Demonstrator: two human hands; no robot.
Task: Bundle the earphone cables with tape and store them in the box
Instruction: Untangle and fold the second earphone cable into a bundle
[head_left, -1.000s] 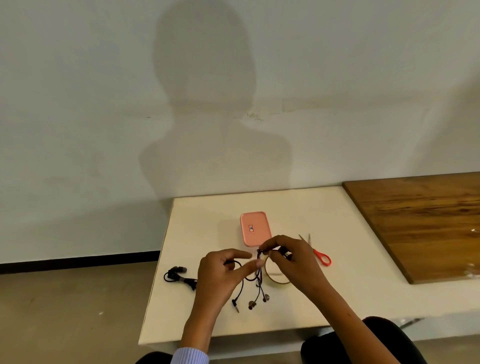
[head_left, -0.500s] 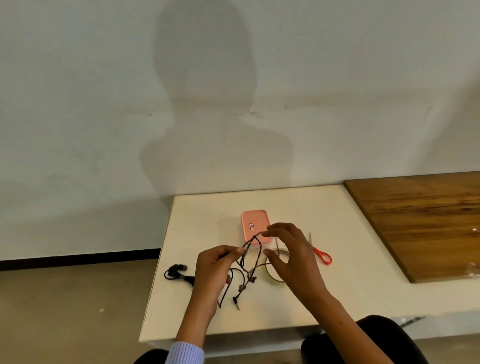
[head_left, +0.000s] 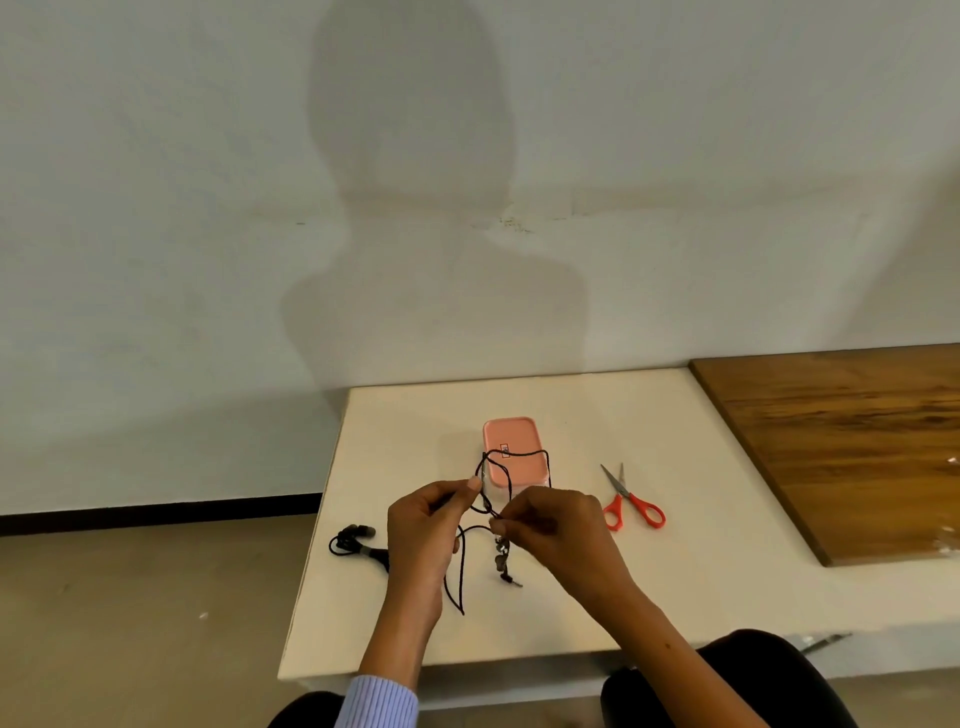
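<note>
Both hands hold a black earphone cable (head_left: 506, 480) above the white table (head_left: 675, 545). My left hand (head_left: 423, 535) pinches it on the left; my right hand (head_left: 558, 530) pinches it just right of that. A loop of cable stands up over the closed pink box (head_left: 514, 444) behind the hands. Another loop hangs down to the table, and the earbuds and plug (head_left: 503, 564) dangle below my right hand. A second black earphone set (head_left: 356, 540), coiled, lies on the table left of my left hand. The tape roll is hidden behind my right hand.
Red-handled scissors (head_left: 631, 501) lie to the right of my right hand. A brown wooden board (head_left: 852, 441) covers the table's right part. The table's left edge drops to the floor near the coiled earphones.
My hands have drawn the cable up into a taller loop over the pink box. My right hand has shifted toward me and now covers the tape roll.
</note>
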